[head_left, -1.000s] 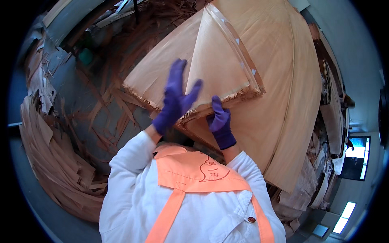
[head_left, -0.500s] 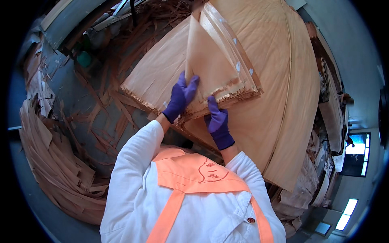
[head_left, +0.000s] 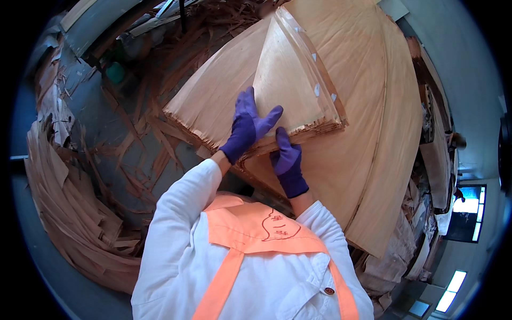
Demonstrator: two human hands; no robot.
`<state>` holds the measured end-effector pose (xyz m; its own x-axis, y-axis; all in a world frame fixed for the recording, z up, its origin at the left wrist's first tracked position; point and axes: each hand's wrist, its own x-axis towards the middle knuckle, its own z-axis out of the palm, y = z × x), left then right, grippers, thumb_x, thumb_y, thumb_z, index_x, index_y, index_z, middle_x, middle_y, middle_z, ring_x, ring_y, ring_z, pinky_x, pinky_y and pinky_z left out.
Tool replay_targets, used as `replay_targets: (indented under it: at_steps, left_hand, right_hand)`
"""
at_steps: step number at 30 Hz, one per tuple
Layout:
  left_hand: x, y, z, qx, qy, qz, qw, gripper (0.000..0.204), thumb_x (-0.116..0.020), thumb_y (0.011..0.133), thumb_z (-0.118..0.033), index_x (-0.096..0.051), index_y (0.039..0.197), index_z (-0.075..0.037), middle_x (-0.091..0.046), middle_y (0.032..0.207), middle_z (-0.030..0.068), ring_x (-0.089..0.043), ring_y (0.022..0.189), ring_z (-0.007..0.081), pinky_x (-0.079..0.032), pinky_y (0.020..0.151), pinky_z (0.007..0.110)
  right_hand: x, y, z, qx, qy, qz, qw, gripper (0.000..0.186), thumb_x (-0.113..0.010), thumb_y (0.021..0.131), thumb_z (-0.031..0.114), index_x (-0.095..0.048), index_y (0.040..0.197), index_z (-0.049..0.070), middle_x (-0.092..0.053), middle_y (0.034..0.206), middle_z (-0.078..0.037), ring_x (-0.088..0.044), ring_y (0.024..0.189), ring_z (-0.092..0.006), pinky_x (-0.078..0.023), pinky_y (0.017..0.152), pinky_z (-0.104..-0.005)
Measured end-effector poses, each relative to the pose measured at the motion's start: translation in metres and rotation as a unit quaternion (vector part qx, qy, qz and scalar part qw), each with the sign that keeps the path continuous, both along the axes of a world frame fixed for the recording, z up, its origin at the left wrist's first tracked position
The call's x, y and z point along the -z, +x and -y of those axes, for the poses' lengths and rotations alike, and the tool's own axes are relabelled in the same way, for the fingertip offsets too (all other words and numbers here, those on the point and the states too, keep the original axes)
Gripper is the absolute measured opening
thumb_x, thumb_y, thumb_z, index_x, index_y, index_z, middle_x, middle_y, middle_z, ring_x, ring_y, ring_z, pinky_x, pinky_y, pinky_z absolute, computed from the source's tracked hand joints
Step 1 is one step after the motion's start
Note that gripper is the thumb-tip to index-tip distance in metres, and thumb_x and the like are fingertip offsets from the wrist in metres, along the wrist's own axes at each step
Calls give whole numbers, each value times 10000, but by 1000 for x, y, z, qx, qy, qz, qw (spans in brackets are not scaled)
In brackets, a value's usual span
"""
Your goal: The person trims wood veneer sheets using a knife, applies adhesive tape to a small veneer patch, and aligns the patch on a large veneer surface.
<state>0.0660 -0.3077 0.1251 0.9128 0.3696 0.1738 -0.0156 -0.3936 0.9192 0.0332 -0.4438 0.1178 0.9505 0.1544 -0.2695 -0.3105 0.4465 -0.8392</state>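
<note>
A stack of thin wood veneer sheets (head_left: 290,74) with ragged near edges lies in front of me, small pale patches along its right side. My left hand (head_left: 247,124), in a purple glove, rests on top of the stack with thumb and fingers apart. At the near edge, my right hand (head_left: 288,162), gloved the same, has its thumb over the sheets and the other fingers mostly hidden below, pinching the edge. Beneath and to the right spreads a large smooth veneer sheet (head_left: 357,160), crossed by a long dark line.
Torn veneer strips (head_left: 160,146) litter the grey floor on the left. A heap of veneer offcuts (head_left: 74,213) stands at the far left, and more scraps (head_left: 394,248) lie at the right. A green container (head_left: 114,72) sits at the back left.
The top sheet's raised fold has come down flat onto the stack. My left hand has opened, its fingers spreading over the veneer. My right hand stays at the near edge.
</note>
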Motion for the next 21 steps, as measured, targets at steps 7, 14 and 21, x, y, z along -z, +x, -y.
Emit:
replay_targets:
  at_steps: [7, 14, 21]
  left_hand:
    - [22, 9, 6, 32, -46, -51, 997, 831, -626, 803, -452, -281, 1332, 88, -459, 1243, 247, -466, 1147, 319, -366, 968, 375]
    - [21, 11, -4, 43, -300, 3, 953, 514, -625, 858, -291, -464, 1227, 29, -639, 976, 113, -608, 851, 164, -492, 746, 280]
    - [71, -8, -101, 132, -404, 79, 902, 334, -472, 937, -181, -501, 1201, 22, -556, 1167, 80, -537, 1026, 158, -430, 899, 304]
  right_hand:
    - [24, 2, 2, 10, -71, 144, 987, 327, -590, 886, 119, -509, 1195, 46, -573, 1103, -34, -563, 980, -119, -481, 835, -277]
    - [25, -1, 8, -18, -230, 218, 948, 294, -600, 878, 113, -538, 1159, 50, -580, 1077, -26, -577, 942, -119, -497, 790, -278]
    - [6, 1, -3, 39, -24, 1, 999, 255, -641, 855, 155, -582, 1085, 62, -600, 1001, -3, -595, 877, -110, -501, 732, -278]
